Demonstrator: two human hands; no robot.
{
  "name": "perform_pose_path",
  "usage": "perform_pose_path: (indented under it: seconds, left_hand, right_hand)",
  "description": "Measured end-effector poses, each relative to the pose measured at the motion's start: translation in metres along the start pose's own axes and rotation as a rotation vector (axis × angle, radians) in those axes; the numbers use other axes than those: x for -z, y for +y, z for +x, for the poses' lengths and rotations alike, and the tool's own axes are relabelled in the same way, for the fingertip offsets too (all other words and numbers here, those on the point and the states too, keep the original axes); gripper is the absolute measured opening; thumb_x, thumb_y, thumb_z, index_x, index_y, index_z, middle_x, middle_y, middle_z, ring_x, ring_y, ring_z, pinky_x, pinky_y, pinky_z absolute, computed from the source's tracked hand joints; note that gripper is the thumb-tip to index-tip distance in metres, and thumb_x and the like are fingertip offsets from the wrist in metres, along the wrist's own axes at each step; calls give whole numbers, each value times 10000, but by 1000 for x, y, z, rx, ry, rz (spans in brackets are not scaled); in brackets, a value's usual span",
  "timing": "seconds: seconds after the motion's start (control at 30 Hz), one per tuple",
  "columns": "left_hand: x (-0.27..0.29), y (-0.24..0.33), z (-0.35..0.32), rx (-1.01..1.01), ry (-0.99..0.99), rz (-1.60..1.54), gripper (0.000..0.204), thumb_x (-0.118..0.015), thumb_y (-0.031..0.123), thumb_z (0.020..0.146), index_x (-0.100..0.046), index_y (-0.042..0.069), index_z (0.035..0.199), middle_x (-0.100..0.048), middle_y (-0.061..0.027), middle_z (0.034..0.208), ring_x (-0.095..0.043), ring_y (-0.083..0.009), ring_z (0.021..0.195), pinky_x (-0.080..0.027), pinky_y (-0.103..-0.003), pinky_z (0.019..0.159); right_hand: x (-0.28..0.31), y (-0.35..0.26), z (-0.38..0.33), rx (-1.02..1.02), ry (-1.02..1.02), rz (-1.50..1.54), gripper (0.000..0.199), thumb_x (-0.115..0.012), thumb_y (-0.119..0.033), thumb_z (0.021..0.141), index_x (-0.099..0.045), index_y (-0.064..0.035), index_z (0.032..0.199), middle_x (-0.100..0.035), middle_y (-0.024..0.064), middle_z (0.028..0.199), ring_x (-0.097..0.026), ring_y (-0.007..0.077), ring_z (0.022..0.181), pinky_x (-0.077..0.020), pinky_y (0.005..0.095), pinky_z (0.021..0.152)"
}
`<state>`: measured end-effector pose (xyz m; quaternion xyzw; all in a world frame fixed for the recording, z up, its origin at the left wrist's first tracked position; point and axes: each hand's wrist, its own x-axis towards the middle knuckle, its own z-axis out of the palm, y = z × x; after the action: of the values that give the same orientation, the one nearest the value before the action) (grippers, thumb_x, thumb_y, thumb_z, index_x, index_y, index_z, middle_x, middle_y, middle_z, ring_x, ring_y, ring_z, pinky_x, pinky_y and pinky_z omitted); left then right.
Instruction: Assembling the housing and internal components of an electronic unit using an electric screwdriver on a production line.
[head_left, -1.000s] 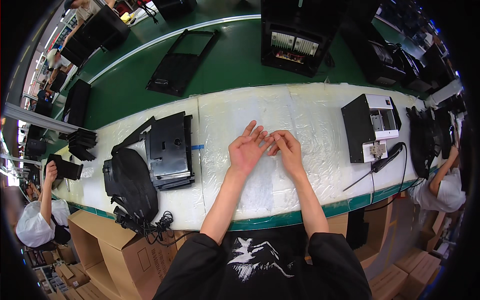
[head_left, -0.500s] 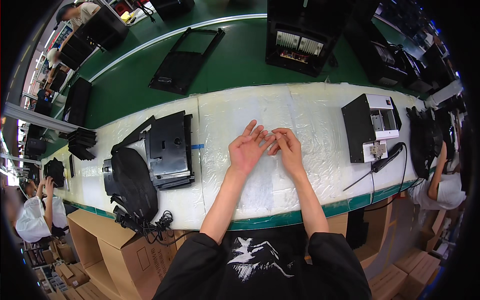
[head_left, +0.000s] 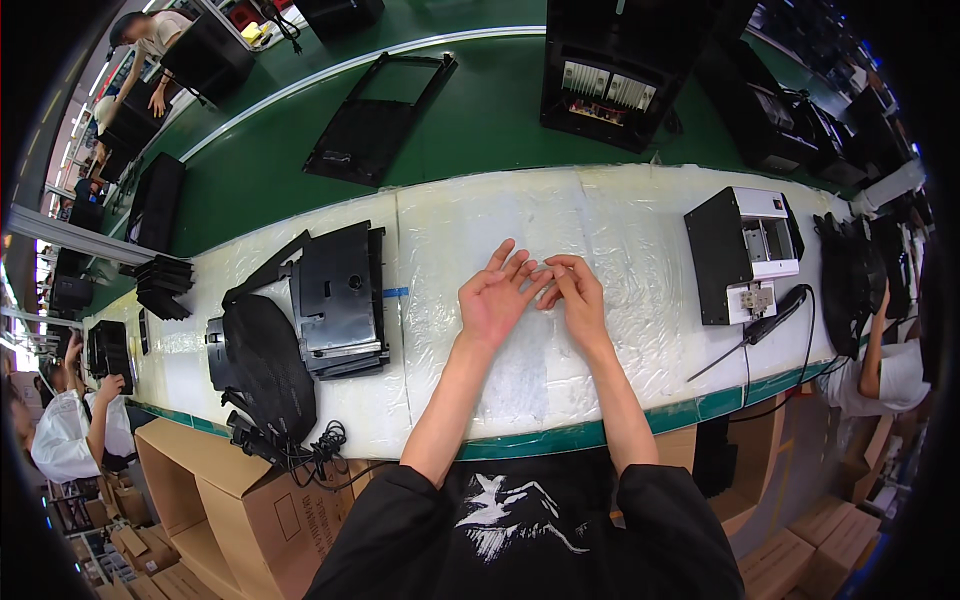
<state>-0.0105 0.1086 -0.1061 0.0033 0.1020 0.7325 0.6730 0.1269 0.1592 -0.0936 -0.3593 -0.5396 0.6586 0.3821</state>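
My left hand [head_left: 492, 300] is palm up over the plastic-covered table, its fingers spread and nothing in it. Beside it, my right hand [head_left: 578, 300] has loosely bent fingers with gaps between them. The fingertips of both hands meet or nearly meet; exact contact is hard to make out. No object shows between them. Left of the hands lies a stack of black plastic panels [head_left: 340, 290], with a black mesh bag [head_left: 268, 360] leaning against it. To the right stands a black and white metal device [head_left: 742, 255]. An electric screwdriver [head_left: 770, 318] with a long thin bit lies just in front of it.
Coiled black cables [head_left: 318, 445] hang at the near left edge above an open cardboard box [head_left: 245, 500]. Across the table, a green conveyor [head_left: 470, 110] carries a black frame [head_left: 375, 120] and a large black cabinet [head_left: 610, 80]. Other people work at left, right and far left.
My hands stay in the same pose. The frame and cabinet on the green conveyor have shifted slightly right. At far left, a person's hands have moved on a black part.
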Motion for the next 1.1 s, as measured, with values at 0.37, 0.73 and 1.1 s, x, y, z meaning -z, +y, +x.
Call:
perform_pose_path:
  seconds: [0.37, 0.73, 1.1]
  left_hand:
    - [-1, 0, 0, 3, -6, 8, 464, -462, 63, 728, -474, 57, 1192, -555, -115, 1077, -513, -260, 1030, -332, -495, 1029]
    - [1, 0, 0, 3, -17, 8, 456, -461, 65, 738, -471, 61, 1194, -555, -112, 1083, -512, -257, 1034, -341, -483, 1019]
    - [0, 1, 0, 6, -1, 0, 455, -460, 63, 746, -469, 63, 1201, -558, -114, 1081, -511, -262, 1033, -353, -475, 1008]
  right_hand:
    - [0, 1, 0, 3, 4, -10, 191, -439, -156, 956, -533, -10, 1037, -595, 58, 794, -589, 131, 585, -430, 243, 545]
    - [0, 0, 0, 5, 3, -12, 188, -450, -159, 952, -538, -10, 1025, -642, 86, 860, -589, 133, 581, -433, 245, 544]
    - [0, -1, -1, -20, -6, 24, 172, -469, -138, 943, -562, -12, 1013, -640, 60, 850, -584, 108, 591, -423, 225, 545]
